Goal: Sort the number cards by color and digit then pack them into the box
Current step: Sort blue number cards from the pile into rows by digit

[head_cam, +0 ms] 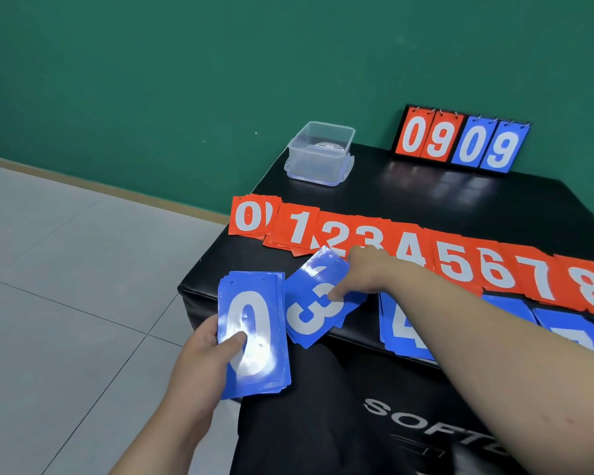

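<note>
Near red row (460,262), left hand (199,351) grips blue zeros (251,296), right hand (364,272) pinches blue threes (309,313).

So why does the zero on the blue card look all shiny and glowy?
Head view: light glares off the glossy blue zero card stack gripped by the left hand; the shiny black tabletop faintly mirrors the red-and-blue flip scoreboard.

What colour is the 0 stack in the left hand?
Blue 0 stack, white digit; head view.
</note>
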